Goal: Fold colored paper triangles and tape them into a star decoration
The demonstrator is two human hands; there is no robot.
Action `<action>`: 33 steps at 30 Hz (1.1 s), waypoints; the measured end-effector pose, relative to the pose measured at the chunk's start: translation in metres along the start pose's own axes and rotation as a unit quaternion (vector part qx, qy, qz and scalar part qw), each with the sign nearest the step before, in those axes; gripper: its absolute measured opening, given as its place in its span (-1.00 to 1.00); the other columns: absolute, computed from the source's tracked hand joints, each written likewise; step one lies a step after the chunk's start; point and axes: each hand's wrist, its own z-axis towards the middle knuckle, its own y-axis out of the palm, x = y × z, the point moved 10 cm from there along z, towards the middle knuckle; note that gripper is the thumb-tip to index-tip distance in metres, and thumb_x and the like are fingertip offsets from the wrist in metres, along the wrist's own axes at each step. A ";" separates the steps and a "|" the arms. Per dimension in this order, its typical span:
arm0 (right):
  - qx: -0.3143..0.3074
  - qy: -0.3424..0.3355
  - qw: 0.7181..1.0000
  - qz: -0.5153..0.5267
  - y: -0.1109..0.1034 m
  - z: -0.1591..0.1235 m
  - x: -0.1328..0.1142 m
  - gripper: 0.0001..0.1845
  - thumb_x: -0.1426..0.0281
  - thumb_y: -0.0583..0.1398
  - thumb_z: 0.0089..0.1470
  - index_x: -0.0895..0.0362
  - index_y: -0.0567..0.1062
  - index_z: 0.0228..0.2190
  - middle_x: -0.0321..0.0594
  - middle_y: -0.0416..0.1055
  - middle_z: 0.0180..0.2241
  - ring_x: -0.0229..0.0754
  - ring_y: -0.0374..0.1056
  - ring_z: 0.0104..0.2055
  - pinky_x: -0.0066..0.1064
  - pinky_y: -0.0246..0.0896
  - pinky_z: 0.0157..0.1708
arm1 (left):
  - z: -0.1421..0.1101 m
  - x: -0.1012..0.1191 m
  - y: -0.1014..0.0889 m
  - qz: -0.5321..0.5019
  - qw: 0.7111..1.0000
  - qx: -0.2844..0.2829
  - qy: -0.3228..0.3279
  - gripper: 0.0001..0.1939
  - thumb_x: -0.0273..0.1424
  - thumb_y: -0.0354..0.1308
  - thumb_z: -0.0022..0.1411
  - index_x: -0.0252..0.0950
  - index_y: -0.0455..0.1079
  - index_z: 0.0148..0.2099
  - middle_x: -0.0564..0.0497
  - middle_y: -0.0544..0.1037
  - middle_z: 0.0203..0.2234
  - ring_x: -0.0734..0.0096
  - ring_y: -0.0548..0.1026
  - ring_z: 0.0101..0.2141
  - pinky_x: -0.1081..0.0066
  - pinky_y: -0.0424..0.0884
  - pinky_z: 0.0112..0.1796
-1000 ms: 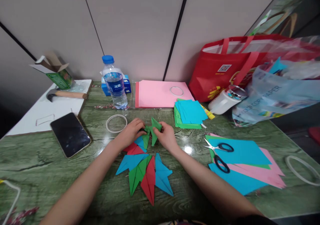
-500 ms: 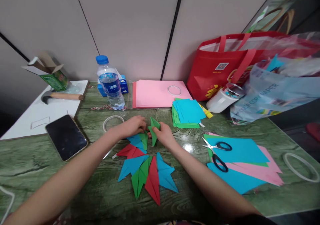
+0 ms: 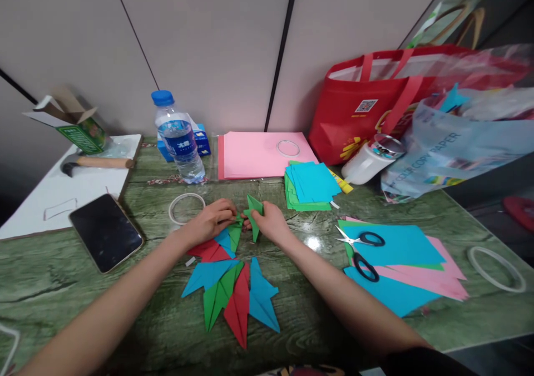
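Note:
Between the fingers of my right hand (image 3: 271,220) is a folded green paper piece (image 3: 253,220), pointed end up. Close on its left, my left hand (image 3: 217,217) has its fingers closed on another green folded paper piece (image 3: 235,236); a small gap separates the hands. That piece is at the upper end of a curved row of folded papers. Below it come a blue piece (image 3: 225,242) and a red piece (image 3: 206,250). Further round the curve lie a blue piece (image 3: 208,275), a green piece (image 3: 219,292), a red piece (image 3: 238,312) and a blue piece (image 3: 262,298).
Right: scissors (image 3: 359,248) on coloured sheets (image 3: 400,242), and cut squares (image 3: 315,184). Behind: pink paper (image 3: 254,153), a water bottle (image 3: 180,142), a red bag (image 3: 346,103) and a white jar (image 3: 361,164). Left: a phone (image 3: 105,231), a tape ring (image 3: 172,212) and a sickle (image 3: 98,162).
The row of folded papers has shifted left, with its red piece now above the small white scrap. My left hand has moved slightly left. The camera view has turned a little.

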 end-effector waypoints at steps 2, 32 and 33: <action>0.006 -0.003 1.000 -0.012 -0.002 -0.002 -0.003 -0.90 0.40 0.16 0.01 0.18 0.38 -0.49 -0.11 0.49 -0.46 -0.13 0.41 -0.39 -0.44 0.10 -0.47 | -0.002 -0.001 0.000 0.001 1.000 0.014 0.001 -0.84 -0.46 -0.01 0.29 -0.32 0.35 -0.33 -0.08 0.43 -0.28 0.37 0.38 -0.15 0.36 0.37 -0.15; 0.029 -0.011 0.998 -0.060 -0.001 -0.010 -0.020 -0.60 0.27 0.31 -0.13 0.18 0.41 -0.23 -0.10 0.51 -0.33 -0.03 0.43 -0.24 -0.39 0.17 -0.35 | -0.005 -0.019 -0.006 -0.038 0.995 -0.052 -0.071 -0.84 -0.45 -0.01 0.28 -0.30 0.37 -0.32 -0.05 0.50 -0.27 0.35 0.43 -0.20 0.34 0.37 -0.17; 0.028 -0.014 0.998 -0.056 -0.001 -0.010 -0.021 -0.60 0.28 0.30 -0.13 0.18 0.41 -0.23 -0.10 0.51 -0.33 -0.04 0.43 -0.24 -0.39 0.17 -0.35 | -0.001 -0.023 -0.005 -0.036 0.993 -0.064 -0.095 -0.87 -0.48 0.00 0.26 -0.31 0.37 -0.30 -0.04 0.49 -0.30 0.36 0.44 -0.25 0.37 0.37 -0.21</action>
